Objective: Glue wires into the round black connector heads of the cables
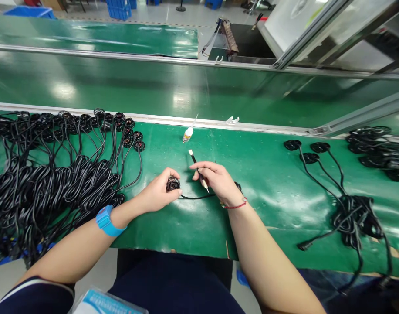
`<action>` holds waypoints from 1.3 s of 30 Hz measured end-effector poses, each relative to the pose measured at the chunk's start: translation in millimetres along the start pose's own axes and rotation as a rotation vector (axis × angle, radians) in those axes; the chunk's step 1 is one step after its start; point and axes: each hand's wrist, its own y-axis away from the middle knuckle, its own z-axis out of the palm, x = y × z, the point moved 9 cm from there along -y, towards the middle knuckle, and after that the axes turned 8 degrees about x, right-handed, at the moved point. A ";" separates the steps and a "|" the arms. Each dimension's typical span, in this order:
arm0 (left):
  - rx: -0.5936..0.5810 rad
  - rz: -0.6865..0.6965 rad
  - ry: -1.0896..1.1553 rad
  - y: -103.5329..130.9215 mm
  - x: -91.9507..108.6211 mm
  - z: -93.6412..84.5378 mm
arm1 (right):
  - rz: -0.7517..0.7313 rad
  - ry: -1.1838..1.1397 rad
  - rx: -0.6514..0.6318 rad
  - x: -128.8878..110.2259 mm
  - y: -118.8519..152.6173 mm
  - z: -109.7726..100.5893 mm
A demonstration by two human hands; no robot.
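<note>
Round black part: take by the rim, handle gently

Pinched by its edge between thumb and curved fingers of the left hand (158,192), the round black part (173,184), over the green tabletop (186,231); cannot tell whether touching that surface. Judged light and stiff, perhaps smooth and slippery; possibly fragile in its detailed middle, so better to hold by the outer rim. Just beside it, notice the thin black cable (197,198), leading towards the right hand (221,181); likely to bend easily, but also to pull. Pinched there between thumb and fingers, a slim pen-like tool (193,158), with white end pointing away from the body; probably light and rigid, better held at mid-shaft. Farther out, see a small white bottle (187,134) beyond the hands; to the left, a big heap of coiled cables (72,183); to the right, a smaller bundle (353,213).
</note>
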 end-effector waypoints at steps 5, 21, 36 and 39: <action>-0.035 -0.030 0.030 0.9 -4.3 2.9 | -0.030 -0.487 -0.032 -19.1 8.0 -1.0; -0.023 -0.184 0.169 -5.1 -20.6 6.8 | -0.688 -0.010 0.182 -60.1 65.5 1.1; -0.037 0.010 -0.070 -3.9 -4.7 5.5 | -0.878 0.319 0.035 -86.3 75.1 32.7; -0.065 0.049 -0.094 -3.6 -1.9 7.2 | -0.907 0.350 0.016 -88.8 75.4 36.2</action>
